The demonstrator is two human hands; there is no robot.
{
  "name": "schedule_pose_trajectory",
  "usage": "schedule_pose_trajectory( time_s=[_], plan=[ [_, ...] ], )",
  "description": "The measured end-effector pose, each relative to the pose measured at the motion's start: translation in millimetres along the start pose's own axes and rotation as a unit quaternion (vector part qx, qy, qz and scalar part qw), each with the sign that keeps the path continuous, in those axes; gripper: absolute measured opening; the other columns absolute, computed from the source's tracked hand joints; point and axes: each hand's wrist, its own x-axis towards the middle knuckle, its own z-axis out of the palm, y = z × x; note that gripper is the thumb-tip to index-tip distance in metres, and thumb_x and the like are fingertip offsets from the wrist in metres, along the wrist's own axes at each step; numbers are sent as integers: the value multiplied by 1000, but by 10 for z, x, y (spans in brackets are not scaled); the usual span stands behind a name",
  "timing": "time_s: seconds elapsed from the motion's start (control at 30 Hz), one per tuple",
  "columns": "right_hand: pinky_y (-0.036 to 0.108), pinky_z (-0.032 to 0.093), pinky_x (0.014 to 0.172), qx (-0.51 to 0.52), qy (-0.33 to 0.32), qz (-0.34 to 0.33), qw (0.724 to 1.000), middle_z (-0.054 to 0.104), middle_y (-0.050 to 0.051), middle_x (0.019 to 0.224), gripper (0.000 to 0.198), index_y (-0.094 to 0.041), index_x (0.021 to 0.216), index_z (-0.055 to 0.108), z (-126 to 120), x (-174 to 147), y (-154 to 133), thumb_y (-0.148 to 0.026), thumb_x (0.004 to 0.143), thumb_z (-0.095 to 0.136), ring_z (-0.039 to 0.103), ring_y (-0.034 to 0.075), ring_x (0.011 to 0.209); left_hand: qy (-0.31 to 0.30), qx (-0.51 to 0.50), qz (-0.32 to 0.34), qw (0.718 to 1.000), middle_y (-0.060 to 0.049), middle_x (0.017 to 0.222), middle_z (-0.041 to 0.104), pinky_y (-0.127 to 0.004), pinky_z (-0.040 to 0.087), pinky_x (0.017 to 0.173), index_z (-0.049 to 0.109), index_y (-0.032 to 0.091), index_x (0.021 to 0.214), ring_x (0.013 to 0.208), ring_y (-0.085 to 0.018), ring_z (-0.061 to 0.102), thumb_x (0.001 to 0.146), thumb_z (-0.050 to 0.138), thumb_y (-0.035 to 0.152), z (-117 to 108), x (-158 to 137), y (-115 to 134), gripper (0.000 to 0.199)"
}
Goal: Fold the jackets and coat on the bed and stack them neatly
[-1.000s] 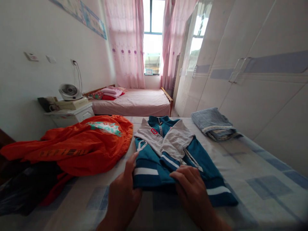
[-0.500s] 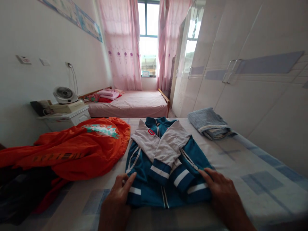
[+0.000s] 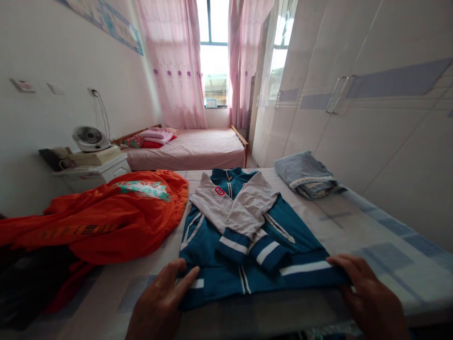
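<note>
A teal and light grey zip jacket [image 3: 208,255] lies front up on the bed before me, its grey sleeves crossed over the chest and the cuffs near the hem. At the lower left corner of the hem, my left hand [image 3: 164,293] is closed on the edge, thumb on top by the white stripe. My right hand [image 3: 368,288] grips the lower right corner, with the hem band stretched out toward it. The undersides of both grips are hidden by fabric and fingers.
An orange garment [image 3: 141,236] lies heaped to the left, beside dark cloth [image 3: 31,283]. A folded grey-blue cloth [image 3: 304,174] sits at the far right of the patterned sheet [image 3: 382,257]. Beyond are a pink bed [image 3: 208,146], a small fan [image 3: 91,138] on a cabinet, and wardrobe doors [image 3: 318,61].
My right hand has moved outward to the right, pulling the jacket's hem corner with it and widening the hem. My left hand has shifted slightly left. The view has tilted down a little.
</note>
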Motion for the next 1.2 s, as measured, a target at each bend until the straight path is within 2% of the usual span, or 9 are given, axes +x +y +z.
schedule_pose_trajectory(
  time_s=[0.13,0.27,0.43,0.53,0.63,0.77,1.0,1.1,1.2],
  plan=[
    [27,54,71,65,-60,-42,995,65,5,102,36,-25,100,62,-45,-46,76,-14,72,41,66,19,88,-103,-67,35,992,-3,102,61,-20,51,77,59,29,111,90,-16,63,59,44,-4,-185,24,-16,63],
    [33,52,85,157,-102,-75,979,64,4,113,37,-29,109,62,-285,83,40,-25,74,50,61,23,104,-154,-150,39,976,0,96,65,-16,51,69,62,30,104,79,-14,65,74,62,22,-470,247,-73,31],
    [30,50,82,260,-174,19,950,64,4,110,29,-25,105,62,-476,644,-386,-30,84,43,62,19,98,-165,-190,-1,968,-3,103,61,-21,49,78,59,25,108,88,-13,62,89,45,28,-462,796,62,24],
    [30,50,80,286,-198,29,937,65,5,105,29,-23,105,61,-314,1018,-609,-31,84,43,62,19,93,-212,-170,81,959,-3,122,52,-32,46,90,56,28,114,106,-20,54,81,59,28,-286,1019,300,33],
    [31,49,83,267,-185,29,945,65,6,105,31,-20,108,60,-5,1340,-659,-28,84,43,63,18,91,-237,-110,161,952,-5,121,51,-39,48,85,53,26,113,103,-25,53,69,71,33,-89,1080,519,48],
    [36,38,100,182,-133,-60,972,54,10,128,39,-18,122,54,434,1696,-546,-28,86,41,50,21,117,-218,-37,222,949,-3,94,58,-32,48,73,54,19,94,82,-19,55,81,53,11,87,1064,614,15],
    [45,28,106,73,-229,-62,969,36,7,145,49,-24,134,45,1016,1930,-256,-44,91,33,30,27,133,-182,-74,272,942,0,78,56,-24,42,59,49,20,74,66,-14,51,71,48,0,107,961,465,20],
    [44,25,107,74,-226,-56,970,34,7,146,50,-24,135,43,1081,1922,-197,-44,91,33,28,26,135,-198,-90,282,935,0,74,57,-23,41,53,51,19,71,61,-13,52,73,50,5,93,922,460,14],
    [43,30,105,80,-223,-59,970,40,7,143,48,-23,132,48,998,1971,-236,-43,91,33,34,25,132,-171,-150,234,945,-2,82,61,-25,48,64,58,19,79,74,-15,57,80,52,17,41,1017,489,6]
  ],
)
